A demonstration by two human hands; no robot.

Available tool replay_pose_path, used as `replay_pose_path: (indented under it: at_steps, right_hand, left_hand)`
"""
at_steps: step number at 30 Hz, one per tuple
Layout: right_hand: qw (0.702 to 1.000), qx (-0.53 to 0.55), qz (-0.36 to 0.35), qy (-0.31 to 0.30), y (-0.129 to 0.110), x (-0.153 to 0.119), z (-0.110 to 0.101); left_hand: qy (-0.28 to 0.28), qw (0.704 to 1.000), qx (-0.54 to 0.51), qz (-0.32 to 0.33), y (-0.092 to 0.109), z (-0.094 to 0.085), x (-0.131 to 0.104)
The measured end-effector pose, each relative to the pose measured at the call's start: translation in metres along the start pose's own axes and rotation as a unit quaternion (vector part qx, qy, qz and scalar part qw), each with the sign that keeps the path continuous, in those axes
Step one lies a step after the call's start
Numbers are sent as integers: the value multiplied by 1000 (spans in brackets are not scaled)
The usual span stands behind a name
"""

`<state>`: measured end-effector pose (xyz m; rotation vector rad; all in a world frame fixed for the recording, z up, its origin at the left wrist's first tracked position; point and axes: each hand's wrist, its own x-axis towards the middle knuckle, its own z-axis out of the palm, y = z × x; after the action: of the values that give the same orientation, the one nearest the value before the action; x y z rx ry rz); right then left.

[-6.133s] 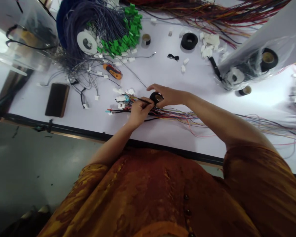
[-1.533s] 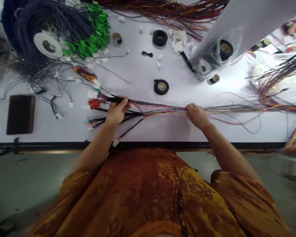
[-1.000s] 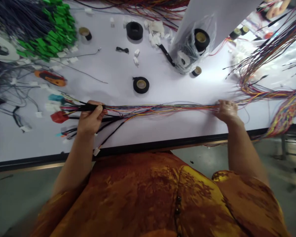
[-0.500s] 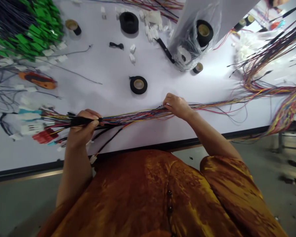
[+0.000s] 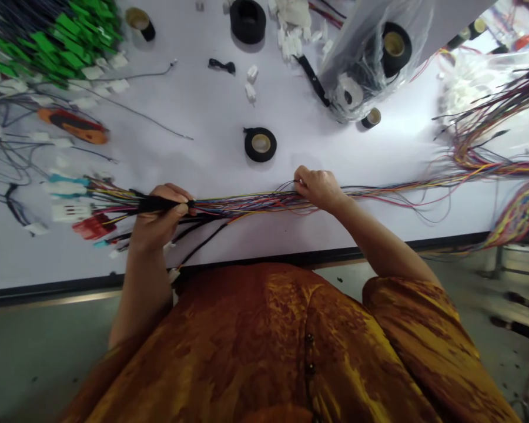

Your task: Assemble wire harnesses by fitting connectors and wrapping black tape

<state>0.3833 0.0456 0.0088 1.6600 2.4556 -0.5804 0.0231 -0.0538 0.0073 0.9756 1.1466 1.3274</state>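
1. left hand (image 5: 161, 214): closed around the black-wrapped section (image 5: 156, 204) of a wire harness (image 5: 247, 207), thumb on top, near the plug end.
2. right hand (image 5: 318, 187): fingertips pinched on strands farther along the same harness, the other fingers curled in.
3. the harness lies lengthwise on a white table (image 5: 211, 170), near the person's edge, crossing in front of the body and running right towards a thick multicoloured wire mass (image 5: 518, 208) at the table's edge.
4. just beyond it sits a black tape roll (image 5: 261, 157), touching neither hand; an orange-and-black utility knife (image 5: 74, 125), by its look, lies farther left.
5. what could go wrong: loose strands by the right hand may snag or knot if drawn unevenly; a hard tug on one could strain its plug; loose grey wires (image 5: 20, 153) at left could catch among the connectors.
6. how the harness looks: thin red, yellow, blue and black strands, slightly splayed between the hands; at left, a translucent red connector (image 5: 92, 226), a white connector (image 5: 70, 211) and pale blue connectors (image 5: 68, 181); black-sleeved branches (image 5: 203, 239) angle towards the person.
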Motion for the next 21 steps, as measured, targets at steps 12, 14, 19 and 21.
replay_pose_path:
  at_steps: [12, 14, 19, 21]
  right_hand:
    - [822, 561, 69, 68, -10, 26, -1]
    - [817, 560, 88, 106, -12, 31, 5]
    - [811, 557, 94, 152, -13, 40, 17]
    - [807, 561, 98, 155, -12, 41, 21]
  left_hand:
    - [65, 994, -46, -79, -17, -2, 15]
    - [50, 992, 1, -112, -21, -6, 18]
    - [-22, 965, 215, -150, -14, -13, 20]
    - [-24, 951, 294, -92, -3, -10, 15]
